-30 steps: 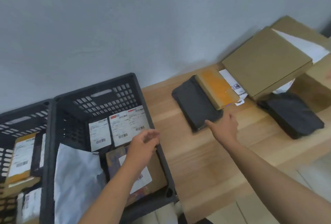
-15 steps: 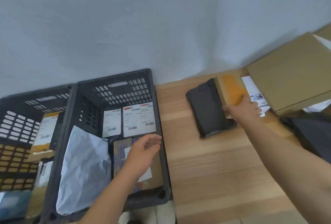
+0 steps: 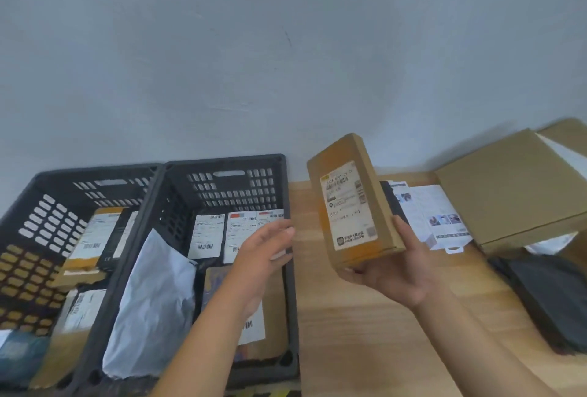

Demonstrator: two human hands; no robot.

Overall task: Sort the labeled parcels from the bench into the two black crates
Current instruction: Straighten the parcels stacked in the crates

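Observation:
My right hand (image 3: 398,269) grips a small brown cardboard parcel (image 3: 351,199) by its lower end and holds it upright above the wooden bench (image 3: 365,326), its white label facing me. My left hand (image 3: 262,253) hovers open over the right black crate (image 3: 228,174), fingers straight, holding nothing. That crate holds a pale blue mailer (image 3: 152,298), labeled parcels and a brown box. The left black crate (image 3: 41,206) beside it holds several labeled parcels too.
On the bench to the right lie a white printed packet (image 3: 435,215), a large flat brown box (image 3: 511,187) and a dark grey poly bag (image 3: 549,298). A grey wall rises behind the bench and crates.
My right hand took hold of the brown parcel on the bench, lifted it and turned its label toward me. My left hand stayed open over the right crate.

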